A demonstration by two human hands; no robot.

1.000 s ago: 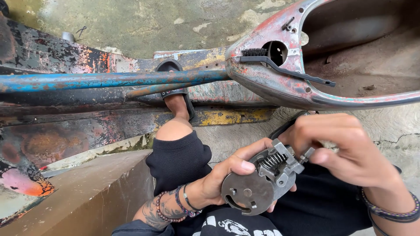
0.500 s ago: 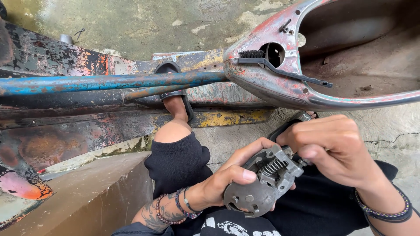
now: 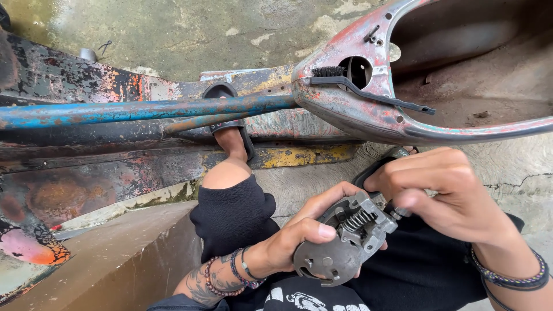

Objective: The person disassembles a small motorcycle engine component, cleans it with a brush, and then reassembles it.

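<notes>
A grey metal mechanism point(image 3: 343, 245) is held above the lap, its long axis running from a round flat disc at lower left up to a blocky end at upper right. A coiled spring point(image 3: 358, 220) is seen lying along that axis in an open recess. The disc end is gripped by the left hand point(image 3: 299, 233), thumb clenched over the top face. The upper end is pinched by the fingers point(image 3: 417, 198) of the right hand point(image 3: 443, 190), closed on a small protruding stud. The metal is dull, cast and greasy. Beyond it, a rusted frame shell point(image 3: 368, 109) with flaking red paint carries a black brush point(image 3: 368, 92), beside a chipped blue tube point(image 3: 150, 109).
</notes>
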